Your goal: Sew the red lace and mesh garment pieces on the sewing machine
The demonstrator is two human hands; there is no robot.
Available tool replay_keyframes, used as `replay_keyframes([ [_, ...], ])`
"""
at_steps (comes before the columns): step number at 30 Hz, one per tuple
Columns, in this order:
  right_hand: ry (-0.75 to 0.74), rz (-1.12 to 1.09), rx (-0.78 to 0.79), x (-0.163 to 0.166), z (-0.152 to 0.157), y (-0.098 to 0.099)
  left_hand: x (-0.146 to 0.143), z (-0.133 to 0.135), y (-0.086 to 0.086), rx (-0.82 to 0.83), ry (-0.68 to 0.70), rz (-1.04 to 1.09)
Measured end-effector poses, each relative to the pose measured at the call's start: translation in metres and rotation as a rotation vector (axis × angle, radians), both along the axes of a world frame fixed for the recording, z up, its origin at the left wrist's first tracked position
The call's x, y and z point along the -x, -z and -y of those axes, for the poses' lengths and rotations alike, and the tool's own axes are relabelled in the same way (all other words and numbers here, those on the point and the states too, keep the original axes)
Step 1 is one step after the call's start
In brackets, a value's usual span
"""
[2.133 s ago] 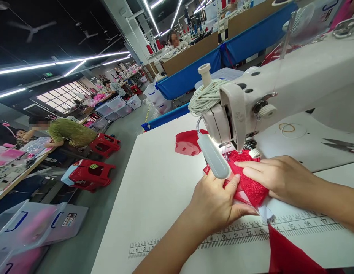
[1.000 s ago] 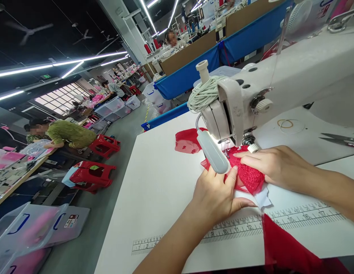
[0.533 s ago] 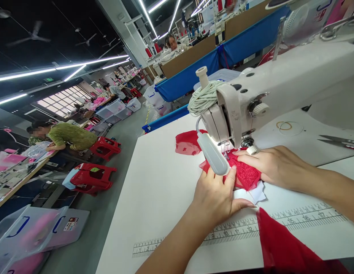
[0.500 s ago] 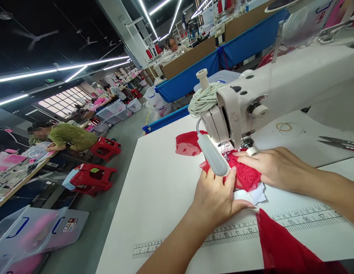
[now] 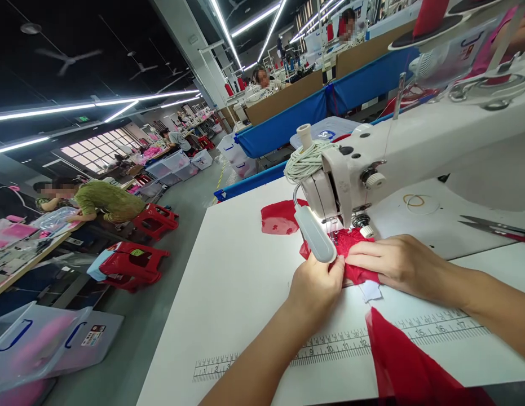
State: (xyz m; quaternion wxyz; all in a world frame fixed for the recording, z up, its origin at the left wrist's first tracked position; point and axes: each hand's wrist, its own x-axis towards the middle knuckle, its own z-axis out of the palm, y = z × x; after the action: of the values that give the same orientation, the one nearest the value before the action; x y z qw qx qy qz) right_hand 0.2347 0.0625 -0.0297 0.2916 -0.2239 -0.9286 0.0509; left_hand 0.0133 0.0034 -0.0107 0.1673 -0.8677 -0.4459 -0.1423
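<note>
A small piece of red lace fabric (image 5: 351,243) lies under the presser foot of a white sewing machine (image 5: 414,146). My right hand (image 5: 397,262) rests flat on top of it, fingers stretched toward the needle. My left hand (image 5: 315,287) pinches the fabric's near left edge just below the machine's white lamp (image 5: 315,234). A scrap of white backing (image 5: 370,290) pokes out from under the lace. Red fabric (image 5: 397,366) trails off the table's front edge.
A second red piece (image 5: 279,217) lies behind the lamp. Scissors (image 5: 494,226) and a rubber band (image 5: 414,200) sit on the machine bed at right. A printed ruler (image 5: 330,347) runs along the white table. Red stools, plastic bins and seated workers fill the aisle to the left.
The lace has fed further under the presser foot, so less of it shows. My left hand has drawn its fingers together into a pinch. The view has tilted up slightly.
</note>
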Motion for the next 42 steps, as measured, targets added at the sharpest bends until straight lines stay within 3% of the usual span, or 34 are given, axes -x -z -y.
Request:
replay_keyframes([
  [3, -0.010, 0.071, 0.034, 0.001, -0.002, -0.008, 0.003, -0.006, 0.003, 0.083, 0.043, 0.114],
  [7, 0.006, 0.026, 0.218, 0.006, -0.004, -0.015, 0.008, -0.013, 0.000, 0.242, -0.030, 0.350],
  [10, 0.067, -0.071, 0.344, 0.010, -0.003, -0.015, 0.007, -0.014, -0.001, 0.271, -0.041, 0.402],
  [14, 0.075, -0.081, 0.381, 0.012, -0.002, -0.014, 0.002, -0.014, 0.000, 0.274, -0.029, 0.436],
  [19, 0.022, -0.063, 0.291, 0.006, -0.002, -0.011, -0.001, -0.013, 0.000, 0.240, 0.003, 0.440],
  [25, 0.026, -0.035, 0.103, -0.002, -0.001, 0.004, 0.001, -0.009, -0.001, 0.149, 0.048, 0.236],
  [31, 0.030, 0.048, -0.008, 0.000, 0.002, 0.003, 0.000, -0.005, 0.007, 0.014, 0.077, 0.082],
  [38, 0.053, 0.086, -0.031, 0.002, 0.002, -0.009, -0.006, 0.013, -0.020, 0.161, 0.101, 0.141],
  [42, 0.051, 0.109, -0.036, 0.000, 0.002, -0.016, -0.008, 0.020, -0.021, 0.144, 0.071, 0.146],
])
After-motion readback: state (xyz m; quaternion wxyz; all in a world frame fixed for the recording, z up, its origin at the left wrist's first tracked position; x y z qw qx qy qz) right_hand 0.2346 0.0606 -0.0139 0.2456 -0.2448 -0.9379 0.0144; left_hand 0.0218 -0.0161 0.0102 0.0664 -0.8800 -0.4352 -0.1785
